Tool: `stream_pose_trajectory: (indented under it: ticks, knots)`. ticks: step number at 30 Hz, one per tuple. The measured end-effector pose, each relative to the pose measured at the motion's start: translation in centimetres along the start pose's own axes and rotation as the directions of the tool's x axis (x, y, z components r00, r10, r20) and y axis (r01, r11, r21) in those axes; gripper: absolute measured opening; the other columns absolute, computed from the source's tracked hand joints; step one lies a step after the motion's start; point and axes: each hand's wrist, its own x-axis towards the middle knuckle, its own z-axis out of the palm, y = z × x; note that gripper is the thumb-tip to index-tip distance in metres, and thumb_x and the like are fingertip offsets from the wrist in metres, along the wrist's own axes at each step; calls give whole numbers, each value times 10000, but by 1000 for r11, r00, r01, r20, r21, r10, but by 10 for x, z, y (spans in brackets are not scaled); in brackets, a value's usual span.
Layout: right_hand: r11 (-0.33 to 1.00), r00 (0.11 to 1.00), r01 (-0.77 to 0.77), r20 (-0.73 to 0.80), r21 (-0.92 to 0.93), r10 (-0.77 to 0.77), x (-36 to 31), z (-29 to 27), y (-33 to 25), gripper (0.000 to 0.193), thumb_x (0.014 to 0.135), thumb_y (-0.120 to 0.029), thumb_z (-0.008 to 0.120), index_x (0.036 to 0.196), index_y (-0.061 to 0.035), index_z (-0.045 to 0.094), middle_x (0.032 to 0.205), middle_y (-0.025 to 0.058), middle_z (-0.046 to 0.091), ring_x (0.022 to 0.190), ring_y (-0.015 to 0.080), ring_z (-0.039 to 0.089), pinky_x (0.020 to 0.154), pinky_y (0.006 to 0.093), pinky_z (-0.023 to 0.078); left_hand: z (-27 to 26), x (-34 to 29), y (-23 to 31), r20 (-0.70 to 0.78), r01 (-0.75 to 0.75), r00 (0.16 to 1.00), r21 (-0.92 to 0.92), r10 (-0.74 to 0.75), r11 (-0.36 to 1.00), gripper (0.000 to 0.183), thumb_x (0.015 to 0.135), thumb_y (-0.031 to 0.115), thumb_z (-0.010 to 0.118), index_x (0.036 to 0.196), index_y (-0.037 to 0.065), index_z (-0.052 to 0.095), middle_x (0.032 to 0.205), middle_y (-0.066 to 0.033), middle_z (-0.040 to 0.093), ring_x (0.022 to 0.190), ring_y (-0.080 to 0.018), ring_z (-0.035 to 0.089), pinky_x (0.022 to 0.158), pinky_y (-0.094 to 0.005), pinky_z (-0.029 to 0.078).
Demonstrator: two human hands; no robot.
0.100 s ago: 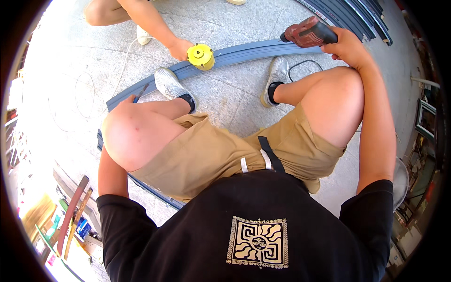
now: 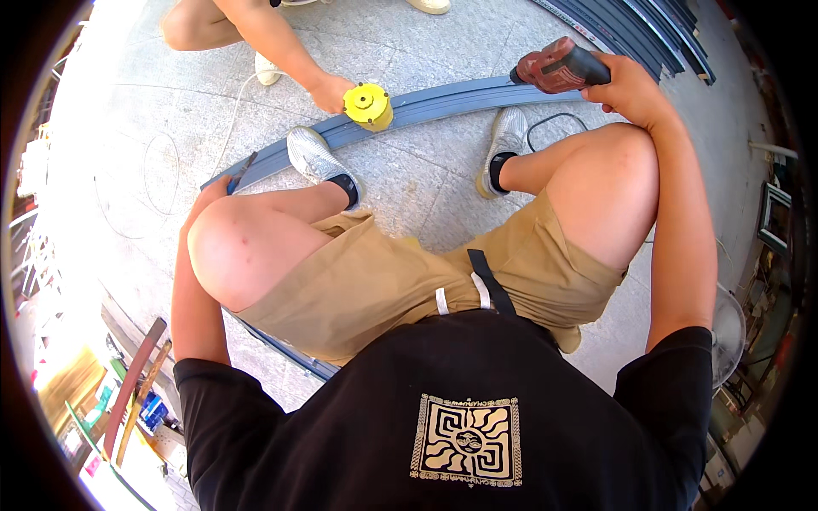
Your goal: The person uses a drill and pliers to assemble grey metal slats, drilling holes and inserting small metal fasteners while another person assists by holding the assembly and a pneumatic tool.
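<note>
A red-and-black power drill [image 2: 558, 68] is gripped by my right hand [image 2: 629, 92], its nose pointing left over the right part of a long grey-blue metal profile [image 2: 443, 100]. From this angle I cannot tell whether the drill touches the profile. Beyond my left knee, my left hand [image 2: 220, 189] is closed around a slim blue-handled tool [image 2: 242, 173] at the profile's left end; its exact kind is too small to make out. My knee partly covers that forearm. My shoes stand against the profile's near side.
Across from me, a co-worker's hand [image 2: 331, 90] holds a yellow corded power tool [image 2: 368, 106] above the profile. More dark profiles [image 2: 635, 34] lie stacked at the far right. A thin white cable [image 2: 232, 128] runs over the paved floor [image 2: 409, 183]. Clutter lines both sides.
My left hand and forearm show more from behind the knee, shifted left. The view has moved slightly; the drill sits a little lower in it, still in my right hand.
</note>
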Motion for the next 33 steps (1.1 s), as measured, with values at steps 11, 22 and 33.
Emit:
stream_pose_trajectory:
  ticks: [11, 22, 33]
  knots:
    - [993, 996, 82, -13, -91, -83, 0, -3, 3, 461, 825, -129, 800, 1268, -28, 726, 842, 64, 706, 651, 147, 626, 618, 330, 548, -95, -30, 77, 146, -95, 988, 359, 44, 928, 251, 890, 115, 648, 1106, 2, 710, 946, -214, 724, 872, -355, 671, 840, -479, 522]
    - [986, 990, 139, -22, -97, -142, 2, -2, 14, 476, 803, -122, 824, 1268, -64, 740, 817, 80, 718, 625, 170, 627, 614, 360, 539, -54, -10, 153, 335, -324, 921, 384, 197, 864, 320, 911, 148, 652, 1199, 30, 729, 1056, -234, 749, 987, -407, 703, 904, -493, 537]
    - [990, 994, 110, 21, -87, -109, -5, -5, 7, 506, 810, -89, 815, 1308, -62, 727, 823, 65, 703, 650, 149, 611, 624, 350, 525, -22, 40, 179, 420, -455, 869, 465, 263, 759, 282, 910, 173, 638, 1132, 32, 741, 1047, -268, 749, 1035, -459, 707, 910, -532, 542]
